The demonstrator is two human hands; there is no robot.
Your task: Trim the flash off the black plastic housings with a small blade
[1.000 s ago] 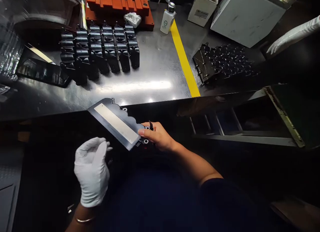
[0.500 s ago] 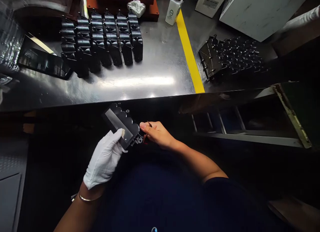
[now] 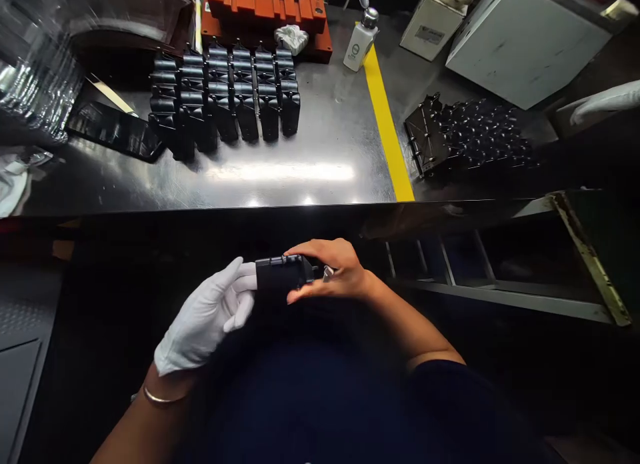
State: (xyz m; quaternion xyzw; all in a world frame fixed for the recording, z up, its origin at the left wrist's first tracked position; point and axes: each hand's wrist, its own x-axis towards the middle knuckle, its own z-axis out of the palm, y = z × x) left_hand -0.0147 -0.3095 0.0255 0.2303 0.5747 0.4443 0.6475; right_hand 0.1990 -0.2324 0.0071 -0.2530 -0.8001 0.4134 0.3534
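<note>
A black moulded plastic part (image 3: 280, 272) is held in front of my body, below the bench edge, with one dark flat side facing up. My right hand (image 3: 340, 267), bare, grips its right end, thumb on the near edge and fingers along the far edge. A small metal piece (image 3: 328, 273) shows in the right palm; its kind cannot be made out. My left hand (image 3: 207, 317), in a white glove, has its fingertips against the part's left end, some partly hidden by it, with the lower fingers curled.
On the metal bench (image 3: 320, 151) stand a row of black ribbed parts (image 3: 225, 97), an orange fixture (image 3: 265, 11), a white pump bottle (image 3: 361, 41) and more black parts (image 3: 475, 134) beyond yellow tape (image 3: 385, 127). Another person's gloved hand (image 3: 607, 101) is at right. A metal frame (image 3: 500, 287) lies below.
The black part has been turned over and levelled, its metal strip no longer showing. My right hand has spread around its end; my left thumb has come off its face. The view has shifted slightly.
</note>
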